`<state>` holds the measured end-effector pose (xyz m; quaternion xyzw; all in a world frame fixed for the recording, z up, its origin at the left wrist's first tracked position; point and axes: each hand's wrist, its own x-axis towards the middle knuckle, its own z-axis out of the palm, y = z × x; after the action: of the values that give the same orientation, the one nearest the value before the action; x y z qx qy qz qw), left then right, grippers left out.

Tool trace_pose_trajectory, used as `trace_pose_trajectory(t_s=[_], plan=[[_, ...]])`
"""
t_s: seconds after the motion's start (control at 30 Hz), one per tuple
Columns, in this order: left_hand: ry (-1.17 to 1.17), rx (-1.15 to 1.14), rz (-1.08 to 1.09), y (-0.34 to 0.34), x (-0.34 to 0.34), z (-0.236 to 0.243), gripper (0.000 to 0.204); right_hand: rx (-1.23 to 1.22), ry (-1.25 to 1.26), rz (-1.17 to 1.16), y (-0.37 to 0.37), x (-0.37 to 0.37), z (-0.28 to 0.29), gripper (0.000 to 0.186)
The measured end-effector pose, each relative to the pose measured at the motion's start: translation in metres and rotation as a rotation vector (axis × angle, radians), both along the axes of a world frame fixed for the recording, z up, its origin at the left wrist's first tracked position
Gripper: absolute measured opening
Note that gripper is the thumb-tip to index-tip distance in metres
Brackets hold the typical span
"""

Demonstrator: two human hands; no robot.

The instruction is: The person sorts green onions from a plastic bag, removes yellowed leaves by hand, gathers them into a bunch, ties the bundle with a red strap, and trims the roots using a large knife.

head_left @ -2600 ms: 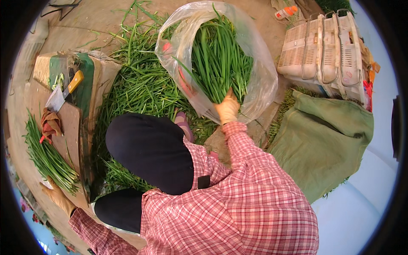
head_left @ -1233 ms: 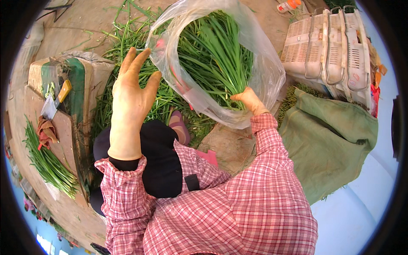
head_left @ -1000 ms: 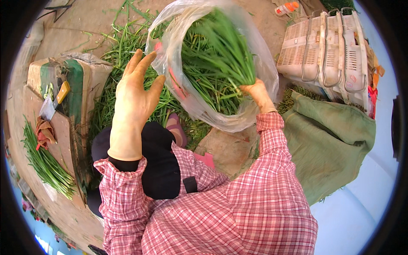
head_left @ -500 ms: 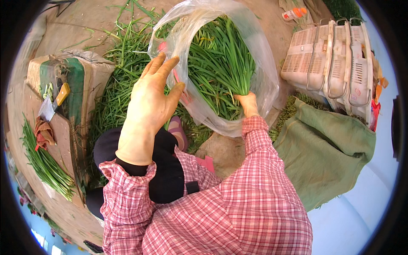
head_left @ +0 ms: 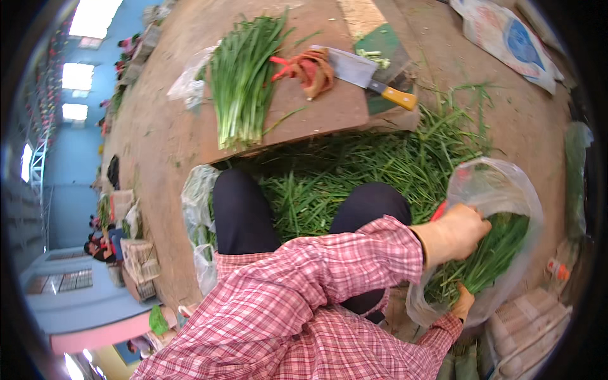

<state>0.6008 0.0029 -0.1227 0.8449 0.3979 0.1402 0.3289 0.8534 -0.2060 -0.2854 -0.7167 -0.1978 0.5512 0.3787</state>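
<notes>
My gloved left hand (head_left: 455, 234) reaches across the clear plastic bag (head_left: 525, 196) at the lower right; its fingers are bent and blurred, so what they touch is unclear. Below it my gloved right hand (head_left: 461, 301) grips the base of a bunch of long green leaves (head_left: 494, 259) inside the bag. A board (head_left: 304, 120) in front of me bears a tidy bunch of greens (head_left: 240, 82), a rumpled reddish-brown cloth (head_left: 313, 75), and a cleaver (head_left: 345, 66) with a yellow handle. Loose greens (head_left: 297, 196) lie around my knees.
Stacked plastic crates (head_left: 522, 332) stand at the lower right, near a small orange-topped bottle (head_left: 557, 269). A printed sack (head_left: 506, 41) lies at the upper right. Other people (head_left: 101, 250) sit among bundles along the far left side, by a blue wall.
The view has swung left toward the board, so the bag now appears lower right. My left hand has moved from beside the bag to over it; my right hand still grips greens inside.
</notes>
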Motion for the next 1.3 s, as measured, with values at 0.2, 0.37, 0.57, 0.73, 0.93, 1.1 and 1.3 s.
trace_pose_trajectory(t_s=[0.2,0.37,0.57,0.73,0.93,1.1,1.3], plan=[[0.099,-0.365,0.163,0.007,-0.063,0.027,0.040,0.196,-0.595,0.577,0.005,0.001,0.072,0.035],[0.168,-0.789,-0.033,0.005,-0.015,-0.033,0.040,-0.139,0.400,-0.272,0.035,0.000,0.095,0.030],[0.033,-1.367,0.262,-0.071,0.041,-0.103,0.056,-0.025,0.458,-0.376,0.024,-0.067,0.088,0.031],[-0.197,-1.361,0.526,-0.084,0.046,-0.117,0.045,0.010,0.555,-0.339,0.028,-0.077,0.077,0.029],[0.013,-0.963,0.463,-0.082,0.049,-0.137,0.039,-0.105,0.647,-0.465,0.036,-0.084,0.064,0.028],[-0.085,-1.014,0.902,-0.054,0.033,-0.113,0.037,-0.231,0.484,-0.300,0.014,-0.035,0.082,0.027],[-0.213,-1.690,0.720,-0.090,0.067,-0.117,0.031,-0.184,0.443,-0.331,0.004,-0.057,0.113,0.032]])
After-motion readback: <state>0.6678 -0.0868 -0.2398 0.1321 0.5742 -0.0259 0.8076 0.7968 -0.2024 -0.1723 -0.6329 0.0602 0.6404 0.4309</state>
